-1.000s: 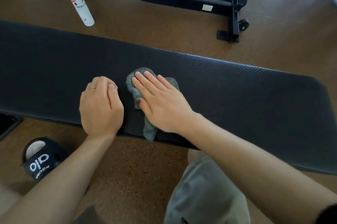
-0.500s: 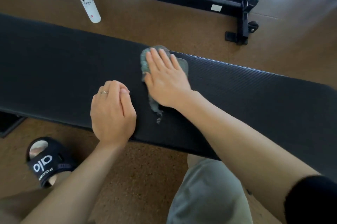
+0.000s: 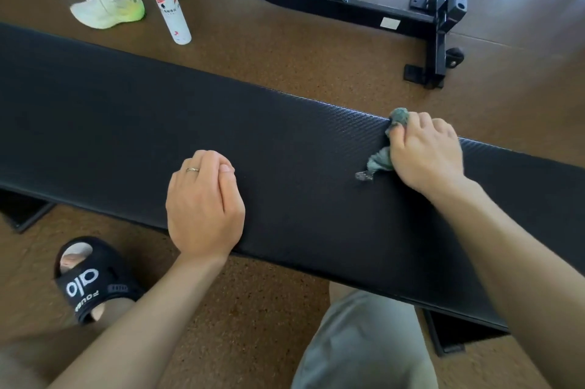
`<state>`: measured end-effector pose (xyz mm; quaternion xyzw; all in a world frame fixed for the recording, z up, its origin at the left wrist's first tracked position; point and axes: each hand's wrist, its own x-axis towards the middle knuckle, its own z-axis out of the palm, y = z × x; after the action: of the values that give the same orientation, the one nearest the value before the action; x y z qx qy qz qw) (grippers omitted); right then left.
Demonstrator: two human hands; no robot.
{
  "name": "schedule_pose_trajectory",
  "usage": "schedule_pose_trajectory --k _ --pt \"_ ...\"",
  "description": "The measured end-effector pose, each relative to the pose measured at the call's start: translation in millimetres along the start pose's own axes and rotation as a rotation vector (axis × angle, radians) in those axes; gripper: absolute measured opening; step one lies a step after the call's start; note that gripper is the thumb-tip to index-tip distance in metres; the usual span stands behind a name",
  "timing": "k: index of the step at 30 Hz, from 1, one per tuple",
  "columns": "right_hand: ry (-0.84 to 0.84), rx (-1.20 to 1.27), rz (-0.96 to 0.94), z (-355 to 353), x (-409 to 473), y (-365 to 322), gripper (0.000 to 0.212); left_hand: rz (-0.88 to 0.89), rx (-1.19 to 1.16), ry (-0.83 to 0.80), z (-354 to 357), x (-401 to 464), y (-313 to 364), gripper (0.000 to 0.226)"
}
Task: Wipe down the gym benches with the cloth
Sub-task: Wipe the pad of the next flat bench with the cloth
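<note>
A long black padded gym bench (image 3: 126, 122) runs across the view from left to right. My right hand (image 3: 424, 152) presses a crumpled grey-green cloth (image 3: 380, 160) onto the pad near its far edge; part of the cloth sticks out above my fingers and a tail trails to the left. My left hand (image 3: 204, 205) rests on the near edge of the pad as a loose fist, a ring on one finger, holding nothing.
A white spray bottle (image 3: 172, 14) stands on the brown floor beyond the bench. Another person's leg and pale sneaker (image 3: 107, 7) are beside it. A black equipment frame (image 3: 364, 5) lies at the back. My sandalled foot (image 3: 91, 281) and knee are below the bench.
My right hand has slid the cloth to the right along the far side of the pad. My left hand has stayed in place on the near edge.
</note>
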<state>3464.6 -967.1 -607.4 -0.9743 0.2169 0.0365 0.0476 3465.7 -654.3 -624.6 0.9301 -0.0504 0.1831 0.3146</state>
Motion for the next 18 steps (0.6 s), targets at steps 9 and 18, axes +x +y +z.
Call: schedule_pose_trajectory --k 9,18 --pt "-0.026 0.056 -0.438 14.3 5.3 -179.6 0.064 0.016 0.068 -0.001 0.9 -1.5 -4.6 0.026" --pt "-0.053 0.068 0.005 4.5 -13.1 -4.7 0.063 -0.021 0.092 -0.002 3.0 2.5 -3.0 0.025"
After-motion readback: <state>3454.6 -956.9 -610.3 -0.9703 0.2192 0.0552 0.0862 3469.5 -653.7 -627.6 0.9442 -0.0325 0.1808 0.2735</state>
